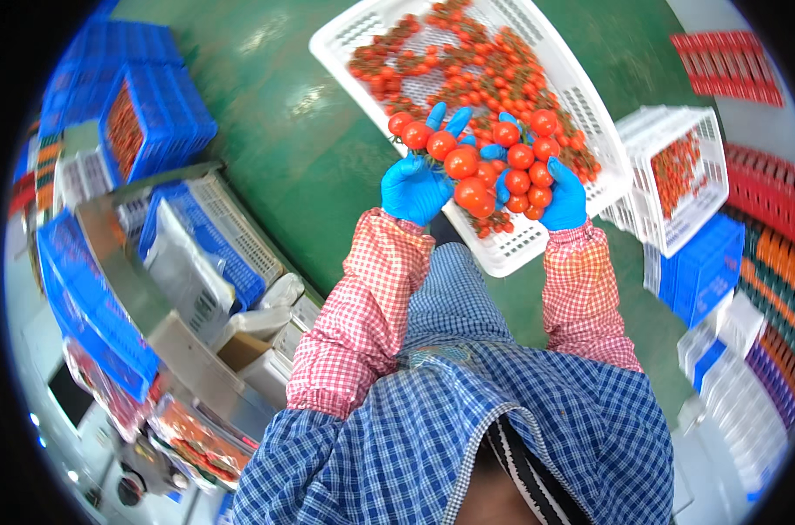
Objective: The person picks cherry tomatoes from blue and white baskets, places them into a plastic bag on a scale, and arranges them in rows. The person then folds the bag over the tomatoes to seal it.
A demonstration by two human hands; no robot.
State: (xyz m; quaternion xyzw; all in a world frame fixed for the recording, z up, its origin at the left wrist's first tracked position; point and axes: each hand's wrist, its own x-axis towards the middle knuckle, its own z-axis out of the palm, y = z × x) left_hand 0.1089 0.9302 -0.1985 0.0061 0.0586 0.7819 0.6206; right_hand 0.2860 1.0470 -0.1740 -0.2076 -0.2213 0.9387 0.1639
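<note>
My left hand (pixel 416 187), in a blue glove, holds up a bunch of red cherry tomatoes (pixel 461 163), its fingertips showing behind the fruit. Close beside it, my right hand (pixel 563 197), also gloved in blue, holds another bunch of cherry tomatoes (pixel 520 156). The two bunches nearly meet; whether they touch is unclear. Beneath both hands lies a large white plastic crate (pixel 604 125) with perforated sides, holding many smaller-looking tomatoes on green stems. Part of its near end is hidden by the hands and fruit.
On the right, a white crate of tomatoes (pixel 676 174) rests above a blue crate (pixel 702 269). Blue crates (pixel 174 125), one with tomatoes, stand at upper left. A metal table (pixel 135 289) with shelves of packaging is at left. Clear plastic trays (pixel 742 407) are stacked at lower right.
</note>
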